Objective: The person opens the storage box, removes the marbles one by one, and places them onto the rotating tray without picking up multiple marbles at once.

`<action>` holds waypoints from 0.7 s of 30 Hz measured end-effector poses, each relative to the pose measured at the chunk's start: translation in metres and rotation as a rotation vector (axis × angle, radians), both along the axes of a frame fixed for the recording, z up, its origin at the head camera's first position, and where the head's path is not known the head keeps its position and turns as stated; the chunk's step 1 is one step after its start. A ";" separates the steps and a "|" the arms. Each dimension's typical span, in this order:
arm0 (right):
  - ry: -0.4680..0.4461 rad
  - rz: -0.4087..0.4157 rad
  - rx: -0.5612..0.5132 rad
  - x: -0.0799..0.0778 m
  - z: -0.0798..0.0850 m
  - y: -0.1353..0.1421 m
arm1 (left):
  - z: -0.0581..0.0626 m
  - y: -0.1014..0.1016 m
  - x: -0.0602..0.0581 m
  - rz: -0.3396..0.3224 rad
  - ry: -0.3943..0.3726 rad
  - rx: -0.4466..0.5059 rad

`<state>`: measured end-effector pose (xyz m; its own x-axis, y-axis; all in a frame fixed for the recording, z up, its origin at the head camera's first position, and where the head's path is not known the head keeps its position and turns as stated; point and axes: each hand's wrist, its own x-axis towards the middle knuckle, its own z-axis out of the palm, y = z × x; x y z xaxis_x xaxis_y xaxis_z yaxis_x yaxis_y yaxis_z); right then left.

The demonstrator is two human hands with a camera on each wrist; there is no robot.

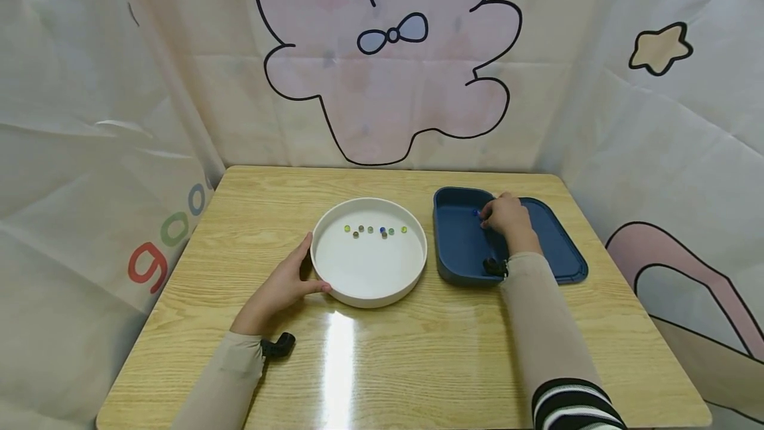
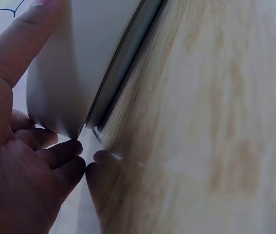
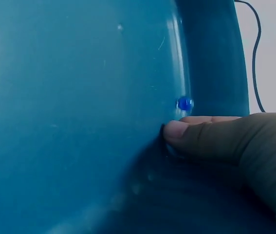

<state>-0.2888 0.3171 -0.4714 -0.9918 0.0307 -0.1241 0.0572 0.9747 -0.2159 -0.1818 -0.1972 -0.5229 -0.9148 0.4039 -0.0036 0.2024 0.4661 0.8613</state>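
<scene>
My left hand (image 1: 289, 284) holds the side of a round white dish (image 1: 369, 279), thumb at its near left and fingers round the left wall. The left wrist view shows curled fingers (image 2: 62, 158) against the lower wall. Several small glass marbles (image 1: 370, 229), yellow, greenish, brownish and blue, lie toward the back of the dish. My right hand (image 1: 509, 217) is down inside a dark blue box (image 1: 462, 244). Its thumb and fingers come together low at the box floor; I cannot tell whether something sits between them. A blue marble (image 3: 184, 103) lies just beyond the thumb tip.
A dark blue lid (image 1: 564, 251) lies flat to the right of the box. Everything stands on a light wood table (image 1: 418, 363), with a printed cloth (image 1: 394, 98) hanging behind and at both sides. The bright streak near the table's front is a reflection.
</scene>
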 end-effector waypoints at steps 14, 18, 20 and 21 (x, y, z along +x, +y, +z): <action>0.223 0.000 -0.102 -0.004 0.003 -0.001 | -0.001 0.000 -0.002 -0.002 0.010 -0.006; 0.313 -0.001 -0.183 -0.005 0.010 -0.003 | -0.002 0.000 0.001 -0.002 -0.009 -0.005; 0.361 0.017 -0.234 -0.008 0.016 -0.006 | -0.001 0.000 0.002 0.000 -0.006 -0.008; 0.390 0.035 -0.260 -0.009 0.020 -0.008 | -0.001 0.000 0.002 0.002 -0.006 -0.007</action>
